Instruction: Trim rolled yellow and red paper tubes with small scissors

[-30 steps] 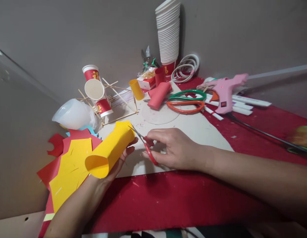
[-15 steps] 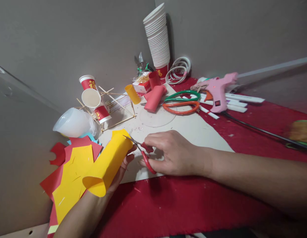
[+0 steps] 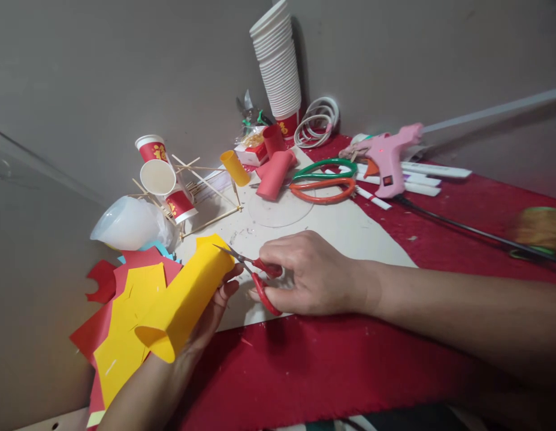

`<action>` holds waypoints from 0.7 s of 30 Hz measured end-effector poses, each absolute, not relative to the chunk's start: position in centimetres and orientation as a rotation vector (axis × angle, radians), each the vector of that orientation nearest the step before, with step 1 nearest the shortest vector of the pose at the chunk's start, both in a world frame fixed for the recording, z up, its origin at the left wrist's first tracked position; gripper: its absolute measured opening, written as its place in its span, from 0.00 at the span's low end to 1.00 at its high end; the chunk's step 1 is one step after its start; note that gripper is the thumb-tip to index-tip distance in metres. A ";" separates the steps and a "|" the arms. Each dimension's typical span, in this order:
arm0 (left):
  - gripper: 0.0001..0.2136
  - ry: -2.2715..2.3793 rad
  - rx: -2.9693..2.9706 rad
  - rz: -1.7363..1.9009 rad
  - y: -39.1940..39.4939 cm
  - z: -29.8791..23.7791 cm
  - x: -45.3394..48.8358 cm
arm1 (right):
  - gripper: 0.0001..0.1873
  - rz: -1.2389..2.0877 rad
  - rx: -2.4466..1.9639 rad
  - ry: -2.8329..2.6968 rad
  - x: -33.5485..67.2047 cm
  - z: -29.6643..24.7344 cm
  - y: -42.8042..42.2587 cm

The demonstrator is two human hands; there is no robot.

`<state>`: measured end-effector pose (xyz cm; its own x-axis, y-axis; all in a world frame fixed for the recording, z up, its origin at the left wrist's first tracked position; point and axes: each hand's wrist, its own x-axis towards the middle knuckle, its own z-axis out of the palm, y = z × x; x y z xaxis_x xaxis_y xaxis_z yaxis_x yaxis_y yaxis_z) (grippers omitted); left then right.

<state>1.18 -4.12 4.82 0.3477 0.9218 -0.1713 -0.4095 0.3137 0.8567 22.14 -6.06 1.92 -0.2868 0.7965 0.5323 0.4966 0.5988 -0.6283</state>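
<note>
Near the middle of the table, the left hand (image 3: 220,301) curls its fingers round the underside of a long yellow paper tube (image 3: 186,296), which hides much of the palm. From the right, the right hand (image 3: 307,275) grips the loops of small red-handled metal scissors (image 3: 260,288), blades at the tube's far end. To the left, jagged yellow paper (image 3: 133,299) overlaps red paper (image 3: 93,325), the forearm partly blocking it. Farther off, a red paper tube (image 3: 274,179) covers part of green-and-orange-handled shears (image 3: 323,195), with a pink plastic glue gun (image 3: 393,161) right of them.
</note>
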 end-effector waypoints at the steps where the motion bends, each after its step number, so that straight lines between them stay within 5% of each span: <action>1: 0.12 0.764 0.816 1.005 -4.2 4.8 1.2 | 0.15 0.434 -1.022 -1.948 22.1 1.9 -6.1; 21: 0.12 0.825 0.824 1.056 -4.0 5.7 1.9 | 0.17 0.534 -0.879 -1.936 22.3 1.5 -5.8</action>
